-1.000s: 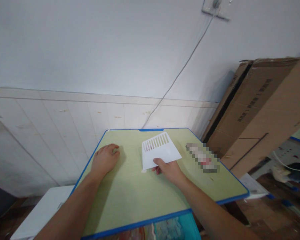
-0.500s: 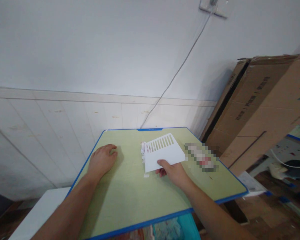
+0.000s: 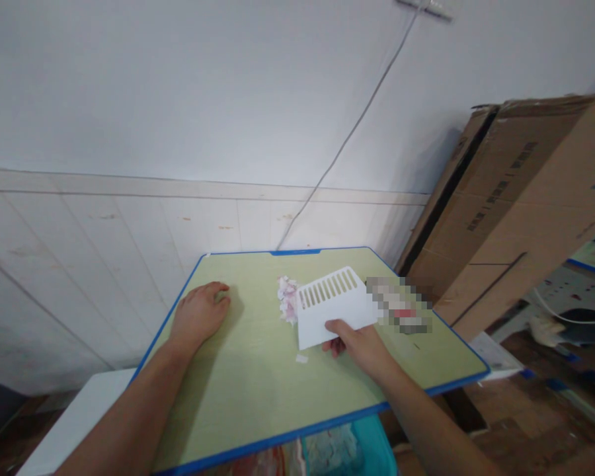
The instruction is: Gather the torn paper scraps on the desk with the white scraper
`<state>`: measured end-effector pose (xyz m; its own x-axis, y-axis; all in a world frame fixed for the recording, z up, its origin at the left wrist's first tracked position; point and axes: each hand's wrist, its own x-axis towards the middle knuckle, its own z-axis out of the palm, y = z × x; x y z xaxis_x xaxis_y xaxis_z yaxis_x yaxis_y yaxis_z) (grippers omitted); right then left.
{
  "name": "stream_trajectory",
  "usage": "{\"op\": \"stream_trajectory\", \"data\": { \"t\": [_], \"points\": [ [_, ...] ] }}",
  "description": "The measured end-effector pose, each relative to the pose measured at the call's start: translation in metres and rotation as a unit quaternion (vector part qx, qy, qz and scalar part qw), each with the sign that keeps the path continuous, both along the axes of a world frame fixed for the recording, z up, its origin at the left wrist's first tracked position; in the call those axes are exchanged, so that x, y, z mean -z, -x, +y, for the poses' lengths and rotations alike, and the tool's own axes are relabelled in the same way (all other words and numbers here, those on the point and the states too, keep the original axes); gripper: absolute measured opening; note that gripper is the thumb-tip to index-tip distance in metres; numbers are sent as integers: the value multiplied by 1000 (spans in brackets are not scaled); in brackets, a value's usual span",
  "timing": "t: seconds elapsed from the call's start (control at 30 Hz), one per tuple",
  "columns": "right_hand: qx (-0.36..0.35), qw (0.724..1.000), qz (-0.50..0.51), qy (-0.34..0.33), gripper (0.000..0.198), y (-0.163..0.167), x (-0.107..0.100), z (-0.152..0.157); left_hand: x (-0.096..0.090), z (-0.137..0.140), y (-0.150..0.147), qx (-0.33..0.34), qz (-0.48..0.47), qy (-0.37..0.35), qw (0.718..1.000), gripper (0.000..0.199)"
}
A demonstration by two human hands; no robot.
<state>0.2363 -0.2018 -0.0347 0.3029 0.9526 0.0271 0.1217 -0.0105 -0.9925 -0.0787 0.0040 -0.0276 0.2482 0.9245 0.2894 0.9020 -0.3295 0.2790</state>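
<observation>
My right hand [image 3: 359,350] pinches the near edge of a flat white card [image 3: 334,316], thumb on top and fingers beneath. A row of long slots is cut along the card's far side. By the card's left edge lies a small heap of white and pink paper scraps [image 3: 288,299], partly covered by it. One loose white scrap [image 3: 302,359] rests just nearer to me. On the left of the table, my left hand [image 3: 199,314] rests with fingers loosely bent and thumb apart, holding nothing.
The pale green table [image 3: 248,403] has a blue rim. A blurred-out object [image 3: 399,305] lies right of the card. Beneath the front edge stands a turquoise bin [image 3: 381,449] with bagged contents. A large cardboard box [image 3: 515,218] leans at right; a cable [image 3: 350,135] runs down the wall.
My right hand has moved the card right and slightly towards me, so more of the scrap heap shows. The loose scrap lies slightly further right and nearer. My left hand stays in place.
</observation>
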Motion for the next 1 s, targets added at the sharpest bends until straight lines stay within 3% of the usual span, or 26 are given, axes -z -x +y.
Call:
{"op": "stream_trajectory", "data": {
  "t": [0.23, 0.43, 0.77, 1.0],
  "points": [
    [-17, 999, -33, -18, 30, 0, 2, -13, 0, 1, -1, -6, -8, -9, 1000, 52],
    [-24, 998, -52, 22, 32, -9, -6, -27, 0, 4, 1, -2, -1, 3, 1000, 53],
    [16, 998, -54, 7, 36, -7, 0, -41, -1, 2, -1, 4, -11, 2, 1000, 47],
    [37, 999, -11, 10, 32, -9, -5, -60, -1, 4, -2, -5, -4, 11, 1000, 56]
  ]
}}
